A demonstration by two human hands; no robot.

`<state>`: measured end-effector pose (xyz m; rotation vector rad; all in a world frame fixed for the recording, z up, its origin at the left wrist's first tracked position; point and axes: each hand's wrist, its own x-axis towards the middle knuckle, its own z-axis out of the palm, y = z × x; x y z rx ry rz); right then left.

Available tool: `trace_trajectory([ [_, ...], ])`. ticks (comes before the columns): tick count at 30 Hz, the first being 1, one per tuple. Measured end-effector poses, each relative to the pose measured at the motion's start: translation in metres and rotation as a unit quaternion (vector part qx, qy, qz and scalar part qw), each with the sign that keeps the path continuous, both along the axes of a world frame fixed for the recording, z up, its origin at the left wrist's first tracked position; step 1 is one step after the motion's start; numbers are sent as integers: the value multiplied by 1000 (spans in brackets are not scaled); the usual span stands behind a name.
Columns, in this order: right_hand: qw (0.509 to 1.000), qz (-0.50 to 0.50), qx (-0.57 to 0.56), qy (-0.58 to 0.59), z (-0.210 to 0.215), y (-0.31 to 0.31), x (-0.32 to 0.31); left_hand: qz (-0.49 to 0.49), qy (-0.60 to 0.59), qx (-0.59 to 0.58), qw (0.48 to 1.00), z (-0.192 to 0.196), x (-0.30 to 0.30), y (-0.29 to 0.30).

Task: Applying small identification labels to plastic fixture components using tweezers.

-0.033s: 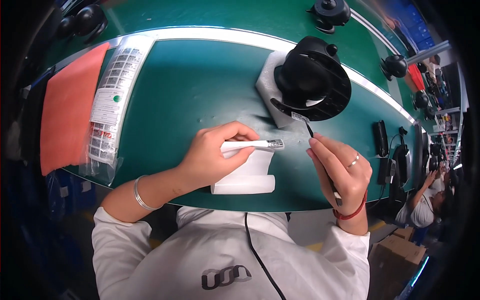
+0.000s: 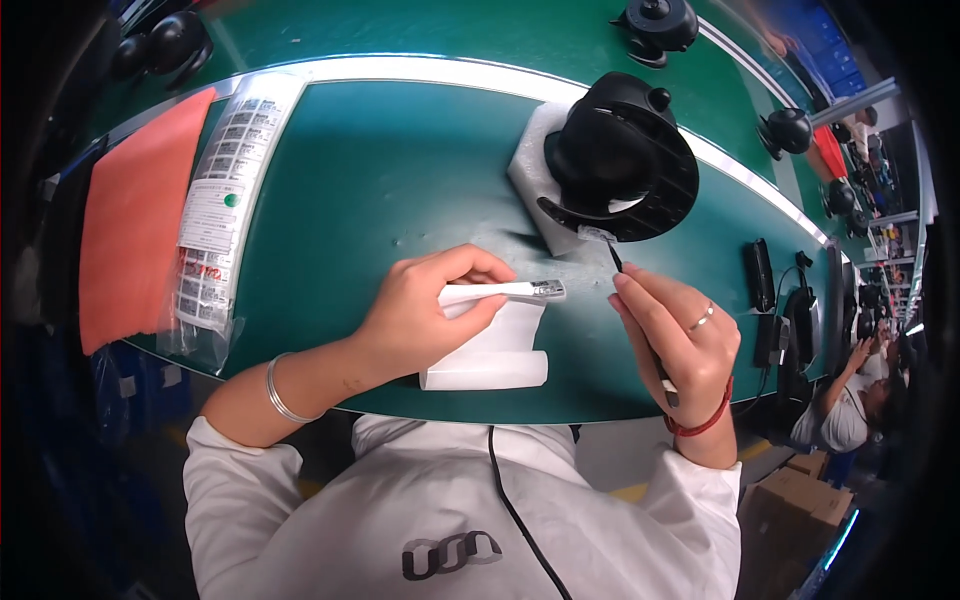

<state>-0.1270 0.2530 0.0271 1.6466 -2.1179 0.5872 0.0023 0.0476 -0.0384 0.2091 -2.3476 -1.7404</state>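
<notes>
Bench: our green mat [image 2: 380, 190] fills the middle of the view, with a pale edge curving along its far side.
Orange sheet: a flat orange sheet [image 2: 135, 220] lies at our far left, beside the mat.
Label bag: a long clear bag of printed labels [image 2: 225, 195] lies on the mat's left part, just right of the orange sheet.
Device: a round black device [image 2: 620, 155] sits on a white foam pad [image 2: 530, 165] at the far right of the mat, beyond our right hand. A small pale tab [image 2: 597, 235] sticks out at its near edge.
Paper: a white strip [image 2: 490, 355] with a curled near end lies on the mat at the near edge, partly under our left hand.
Left hand: our left hand [image 2: 425, 305] rests over the paper, thumb and fingers closed on a thin white stick [image 2: 500, 291] that points right. Its far end carries a small grey patch [image 2: 548, 289]. We wear a silver bangle [image 2: 278, 392] on this wrist.
Right hand: our right hand [image 2: 680, 335] pinches a thin black tool [image 2: 616, 258], fingers together around it. Its tip sits at the device's pale tab; its back end pokes out below the palm. A ring is on one finger and a red cord [image 2: 700, 425] circles the wrist.
Gap: stick tip and tool are near each other but apart.
Other: more black devices [image 2: 655, 25] stand on the far bench, and another person [image 2: 845, 410] works at far right.
</notes>
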Motion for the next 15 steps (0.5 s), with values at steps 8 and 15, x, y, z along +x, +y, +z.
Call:
trace_trajectory([
  [8,999,12,6,44,-1,-7,-4,-3,-10,1,1000,4,0,-1],
  [15,999,11,13,51,3,-4,3,-6,-8,10,1000,2,0,-1],
])
